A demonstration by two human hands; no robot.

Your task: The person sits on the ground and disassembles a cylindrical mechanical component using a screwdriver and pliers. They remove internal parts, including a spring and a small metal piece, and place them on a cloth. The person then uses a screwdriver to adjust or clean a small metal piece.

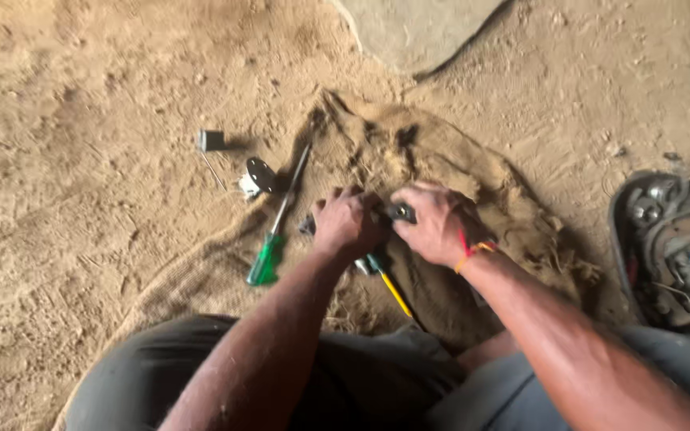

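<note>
On a burlap sack [457,172] over dirt, we gripped a small dark part [399,211] in our closed left hand [347,223] and right hand [438,223] (green-handled screwdriver [275,235] just beside).

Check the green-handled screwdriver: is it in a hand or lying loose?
Lying loose. The green-handled screwdriver rests flat on the burlap sack, just beside the left hand, which touches a small dark part instead.
</note>
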